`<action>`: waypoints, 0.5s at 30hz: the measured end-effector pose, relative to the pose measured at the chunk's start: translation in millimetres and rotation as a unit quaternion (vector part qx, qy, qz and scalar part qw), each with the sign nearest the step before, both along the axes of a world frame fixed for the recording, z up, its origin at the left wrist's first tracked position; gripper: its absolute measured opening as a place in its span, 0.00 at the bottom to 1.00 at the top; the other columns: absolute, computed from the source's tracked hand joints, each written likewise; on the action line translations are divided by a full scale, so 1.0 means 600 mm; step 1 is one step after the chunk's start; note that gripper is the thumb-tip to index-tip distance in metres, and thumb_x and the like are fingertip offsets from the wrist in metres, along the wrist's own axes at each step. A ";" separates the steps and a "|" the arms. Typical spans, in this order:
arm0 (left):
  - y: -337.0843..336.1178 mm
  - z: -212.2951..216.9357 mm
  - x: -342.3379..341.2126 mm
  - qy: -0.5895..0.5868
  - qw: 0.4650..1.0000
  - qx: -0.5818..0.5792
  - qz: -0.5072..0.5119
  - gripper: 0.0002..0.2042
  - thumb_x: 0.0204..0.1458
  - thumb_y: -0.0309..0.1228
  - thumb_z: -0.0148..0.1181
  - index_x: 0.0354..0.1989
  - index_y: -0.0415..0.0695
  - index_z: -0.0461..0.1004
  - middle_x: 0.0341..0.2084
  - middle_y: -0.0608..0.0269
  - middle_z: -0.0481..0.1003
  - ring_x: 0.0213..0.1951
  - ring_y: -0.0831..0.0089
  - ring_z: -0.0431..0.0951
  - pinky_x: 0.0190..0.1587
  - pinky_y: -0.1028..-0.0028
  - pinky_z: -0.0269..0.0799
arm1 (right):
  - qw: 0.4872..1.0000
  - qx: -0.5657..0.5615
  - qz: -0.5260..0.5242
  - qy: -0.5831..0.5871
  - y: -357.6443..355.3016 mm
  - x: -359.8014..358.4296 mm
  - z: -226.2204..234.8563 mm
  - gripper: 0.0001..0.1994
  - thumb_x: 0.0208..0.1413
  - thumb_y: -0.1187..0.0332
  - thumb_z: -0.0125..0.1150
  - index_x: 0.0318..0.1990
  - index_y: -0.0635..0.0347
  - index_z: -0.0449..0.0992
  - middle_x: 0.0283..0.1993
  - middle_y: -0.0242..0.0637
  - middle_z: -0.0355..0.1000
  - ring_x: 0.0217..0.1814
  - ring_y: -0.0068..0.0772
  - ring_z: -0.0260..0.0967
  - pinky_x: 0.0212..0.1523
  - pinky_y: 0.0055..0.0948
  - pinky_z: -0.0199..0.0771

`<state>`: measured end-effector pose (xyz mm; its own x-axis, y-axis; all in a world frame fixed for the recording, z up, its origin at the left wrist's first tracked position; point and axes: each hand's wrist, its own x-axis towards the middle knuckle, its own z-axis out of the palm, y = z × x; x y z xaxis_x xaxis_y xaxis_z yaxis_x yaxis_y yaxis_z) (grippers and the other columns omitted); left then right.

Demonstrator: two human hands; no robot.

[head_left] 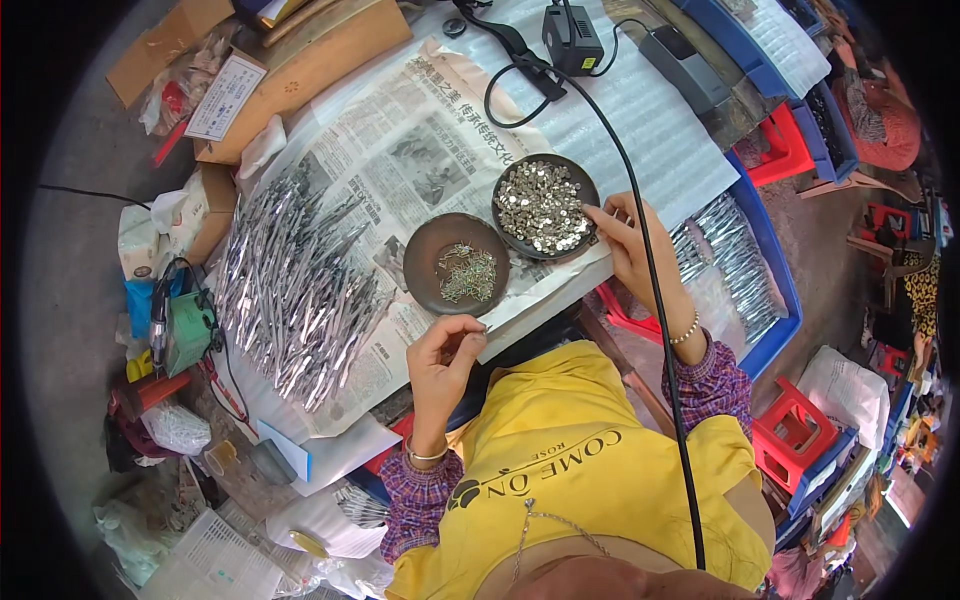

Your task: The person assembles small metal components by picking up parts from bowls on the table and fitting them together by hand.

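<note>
Two round dark bowls stand on a newspaper-covered table in front of me. The farther bowl [497,222] is heaped with small shiny silver discs [545,205]. In the nearer brown bowl [425,262] lies a pile of thin, short metal pins [468,275]. My left hand [445,360] is just below the pin bowl, thumb and index finger pinched; a tiny dark piece shows at the tips, too small to name. My right hand [635,245] is at the right rim of the disc bowl, fingertips drawn together beside the discs. Whatever they grip is too small to make out.
Many long silver strips [300,290] lie in a heap on the newspaper [430,160] at left. A blue tray [790,320] with more strips stands at right. A black cable [650,260] hangs past my right hand. Red stools [795,435] and other people are farther right.
</note>
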<state>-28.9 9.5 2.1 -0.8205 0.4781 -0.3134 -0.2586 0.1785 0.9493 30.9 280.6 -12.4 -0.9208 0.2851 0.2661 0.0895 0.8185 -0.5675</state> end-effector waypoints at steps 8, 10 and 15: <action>-0.008 -0.005 -0.002 0.019 0.999 0.025 0.008 0.06 0.49 0.20 0.57 0.35 0.37 0.72 0.27 0.71 0.72 0.28 0.87 0.68 0.31 0.86 0.63 | 0.999 -0.020 0.045 0.014 -0.005 0.000 0.011 0.12 0.40 0.78 0.61 0.36 0.57 0.76 0.36 0.37 0.69 0.31 0.36 0.66 0.30 0.30 0.68; -0.015 -0.008 0.001 0.013 1.000 0.022 0.008 0.07 0.48 0.20 0.57 0.36 0.37 0.72 0.28 0.70 0.72 0.29 0.86 0.69 0.33 0.86 0.64 | 0.997 -0.023 0.070 0.017 -0.011 -0.004 0.006 0.12 0.40 0.77 0.62 0.36 0.58 0.76 0.36 0.36 0.69 0.31 0.35 0.66 0.30 0.29 0.68; -0.014 -0.009 0.005 0.021 0.999 0.024 0.005 0.10 0.46 0.19 0.57 0.39 0.39 0.72 0.28 0.67 0.72 0.30 0.84 0.70 0.34 0.83 0.65 | 0.997 -0.037 0.067 0.003 -0.002 -0.006 0.005 0.11 0.38 0.76 0.64 0.34 0.60 0.76 0.36 0.37 0.70 0.33 0.36 0.67 0.32 0.29 0.68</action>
<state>-26.1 1.2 -3.2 -0.8376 0.4828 -0.2558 -0.2199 0.1308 0.9667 27.5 279.1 -9.3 -0.9506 0.1780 0.2545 -0.0218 0.7792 -0.6264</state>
